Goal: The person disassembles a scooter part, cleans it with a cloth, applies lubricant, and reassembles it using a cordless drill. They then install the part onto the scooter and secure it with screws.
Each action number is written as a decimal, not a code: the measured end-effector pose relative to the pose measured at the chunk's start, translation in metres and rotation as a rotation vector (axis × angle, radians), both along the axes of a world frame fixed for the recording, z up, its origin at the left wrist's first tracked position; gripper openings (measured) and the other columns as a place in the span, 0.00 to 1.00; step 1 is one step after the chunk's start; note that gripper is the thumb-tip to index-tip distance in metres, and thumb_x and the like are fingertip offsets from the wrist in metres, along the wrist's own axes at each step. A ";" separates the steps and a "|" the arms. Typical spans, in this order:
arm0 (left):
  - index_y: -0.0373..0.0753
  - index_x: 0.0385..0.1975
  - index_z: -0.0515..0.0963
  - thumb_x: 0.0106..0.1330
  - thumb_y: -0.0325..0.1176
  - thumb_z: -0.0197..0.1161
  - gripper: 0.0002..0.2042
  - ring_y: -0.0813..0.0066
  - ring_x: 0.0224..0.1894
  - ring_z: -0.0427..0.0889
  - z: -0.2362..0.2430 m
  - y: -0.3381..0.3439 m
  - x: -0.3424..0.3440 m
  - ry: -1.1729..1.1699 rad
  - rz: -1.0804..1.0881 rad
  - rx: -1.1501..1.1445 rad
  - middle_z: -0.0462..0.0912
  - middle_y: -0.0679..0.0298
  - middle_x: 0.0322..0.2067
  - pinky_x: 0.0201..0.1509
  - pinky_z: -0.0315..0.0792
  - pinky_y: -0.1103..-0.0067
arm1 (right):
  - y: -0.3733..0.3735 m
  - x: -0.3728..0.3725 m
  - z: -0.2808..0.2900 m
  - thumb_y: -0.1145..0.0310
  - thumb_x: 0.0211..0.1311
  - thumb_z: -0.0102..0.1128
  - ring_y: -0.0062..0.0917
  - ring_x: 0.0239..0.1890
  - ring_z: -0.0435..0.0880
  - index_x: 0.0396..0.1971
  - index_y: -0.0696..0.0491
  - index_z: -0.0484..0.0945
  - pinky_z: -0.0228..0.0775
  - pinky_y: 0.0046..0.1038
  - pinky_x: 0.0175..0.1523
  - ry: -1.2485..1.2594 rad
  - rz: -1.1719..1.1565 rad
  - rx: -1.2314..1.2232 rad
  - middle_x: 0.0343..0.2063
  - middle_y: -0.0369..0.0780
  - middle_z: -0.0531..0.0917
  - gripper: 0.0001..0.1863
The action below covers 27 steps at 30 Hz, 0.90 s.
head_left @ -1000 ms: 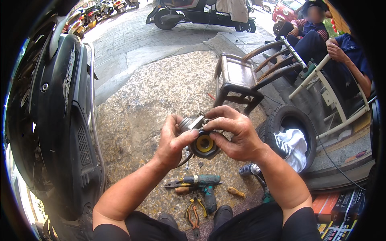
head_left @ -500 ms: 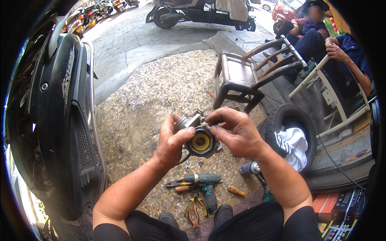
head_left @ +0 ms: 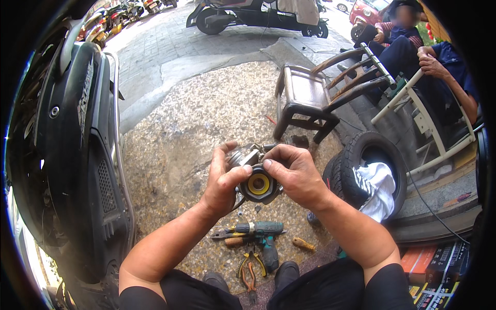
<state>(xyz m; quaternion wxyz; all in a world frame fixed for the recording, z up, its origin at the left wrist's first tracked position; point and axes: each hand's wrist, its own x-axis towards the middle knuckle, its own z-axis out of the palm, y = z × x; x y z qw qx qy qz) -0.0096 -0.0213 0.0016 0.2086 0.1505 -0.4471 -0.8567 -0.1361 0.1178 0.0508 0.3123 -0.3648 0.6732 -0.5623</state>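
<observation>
Between my hands, above the stone floor, is a metal carburetor (head_left: 258,193). Its round black mouth with a yellow ring inside points up at me. My left hand (head_left: 223,181) grips its left side, thumb on the black rim and forefinger raised near the ribbed metal part. On the other side my right hand (head_left: 292,170) pinches the carburetor's upper right edge, the thumb on the rim and curled fingers by the metal fittings. What lies under the fingertips is hidden. A thin dark hose hangs from its lower left.
Below the hands lie a green cordless drill (head_left: 267,243), pliers (head_left: 250,274) and a yellow-handled screwdriver (head_left: 304,244). A black scooter (head_left: 72,155) stands close at left. At right are a wooden chair (head_left: 305,93), a tire (head_left: 351,170) with a white cloth (head_left: 380,191), and two seated people.
My right hand has shifted slightly left, its thumb now further onto the carburetor's rim. A dark cylindrical part now shows beyond my right fingers. My left forefinger has lifted.
</observation>
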 end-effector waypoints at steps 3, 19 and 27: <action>0.29 0.66 0.54 0.57 0.32 0.69 0.40 0.67 0.48 0.79 0.002 -0.001 -0.001 -0.016 -0.004 -0.017 0.76 0.50 0.48 0.54 0.76 0.71 | 0.000 0.002 0.001 0.76 0.69 0.62 0.13 0.34 0.79 0.36 0.62 0.82 0.74 0.19 0.40 0.036 0.000 0.004 0.31 0.34 0.84 0.05; 0.32 0.62 0.63 0.51 0.33 0.72 0.37 0.68 0.45 0.80 0.008 -0.003 0.001 -0.091 -0.030 -0.032 0.77 0.56 0.45 0.52 0.78 0.73 | -0.008 0.005 -0.011 0.71 0.63 0.63 0.22 0.30 0.84 0.32 0.64 0.83 0.78 0.28 0.35 0.009 -0.028 -0.011 0.27 0.44 0.86 0.10; 0.36 0.59 0.64 0.56 0.31 0.65 0.30 0.69 0.45 0.81 0.002 -0.009 -0.001 -0.119 -0.045 -0.077 0.78 0.56 0.44 0.50 0.77 0.74 | -0.011 0.004 -0.014 0.72 0.66 0.63 0.16 0.33 0.81 0.32 0.62 0.82 0.77 0.24 0.38 0.033 -0.003 -0.024 0.28 0.39 0.86 0.08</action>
